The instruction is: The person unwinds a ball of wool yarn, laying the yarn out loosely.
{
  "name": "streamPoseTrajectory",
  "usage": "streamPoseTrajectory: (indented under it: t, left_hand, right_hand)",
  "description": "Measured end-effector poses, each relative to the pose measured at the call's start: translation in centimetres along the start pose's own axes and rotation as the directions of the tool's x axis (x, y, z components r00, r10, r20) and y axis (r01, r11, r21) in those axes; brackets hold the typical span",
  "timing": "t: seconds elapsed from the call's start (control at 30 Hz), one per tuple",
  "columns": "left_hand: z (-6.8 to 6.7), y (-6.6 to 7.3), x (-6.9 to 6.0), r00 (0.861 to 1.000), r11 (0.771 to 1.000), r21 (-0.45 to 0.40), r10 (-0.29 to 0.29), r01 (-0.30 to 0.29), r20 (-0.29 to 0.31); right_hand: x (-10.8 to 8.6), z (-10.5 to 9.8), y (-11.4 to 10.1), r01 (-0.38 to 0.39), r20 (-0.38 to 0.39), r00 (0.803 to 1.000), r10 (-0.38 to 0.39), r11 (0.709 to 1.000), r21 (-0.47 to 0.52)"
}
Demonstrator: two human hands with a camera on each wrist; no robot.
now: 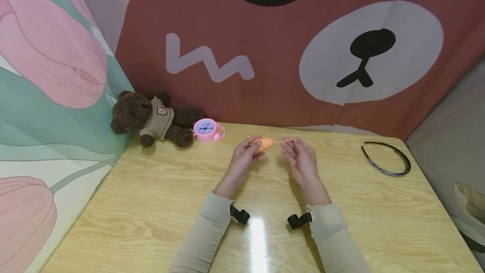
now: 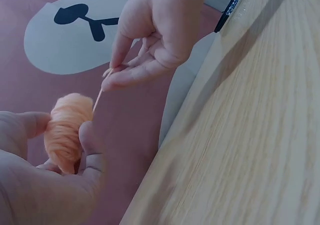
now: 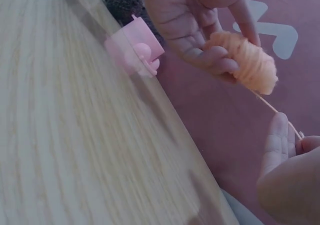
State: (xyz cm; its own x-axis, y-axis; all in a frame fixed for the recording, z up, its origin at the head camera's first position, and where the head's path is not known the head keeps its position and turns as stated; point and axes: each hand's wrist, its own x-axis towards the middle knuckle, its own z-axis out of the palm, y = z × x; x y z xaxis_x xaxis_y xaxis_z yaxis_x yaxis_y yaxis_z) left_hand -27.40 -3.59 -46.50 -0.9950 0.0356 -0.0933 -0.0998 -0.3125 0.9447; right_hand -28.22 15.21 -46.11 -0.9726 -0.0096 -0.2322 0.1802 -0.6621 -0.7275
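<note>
Yarn (image 2: 67, 132), between left fingers (image 2: 92, 144), strand (image 2: 98, 99) between right fingers (image 2: 131, 76)

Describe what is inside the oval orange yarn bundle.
The orange yarn bundle shows only its wound outside; one strand reaches the right hand. Its core is covered, so unseen.

Pale wood table (image 1: 132, 210), reddish bear-print backdrop (image 1: 276, 58), flower-print side wall (image 1: 53, 125)

From my remote station I could read no text: marks on the pink alarm clock (image 1: 205, 129) and 1 chest patch (image 1: 161, 111) on the toy bear (image 1: 156, 123) were too small.
</note>
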Motion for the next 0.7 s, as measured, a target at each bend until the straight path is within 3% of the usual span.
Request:
streamPoseTrajectory:
  t: [0.27,0.5,0.7]
  left_hand:
    - [-0.6,0.3,0.0,1.0,0.997,0.072,-0.009,0.009,-0.013]
    - [-1.0,0.5,0.2,0.999,0.998,0.068,-0.011,0.014,-0.05]
    - [-1.3,0.6,0.4,0.996,0.999,0.045,0.025,-0.021,-0.09]
  right_hand:
    - [0.2,-0.8,-1.0,0.01,-0.016,1.0,-0.008,0.994,0.111]
    - [0.4,-1.2,-1.6,0.028,-0.029,0.999,-0.023,0.983,0.179]
    - [0.4,-1.5,-2.0,0.038,-0.061,0.998,-0.025,0.974,0.225]
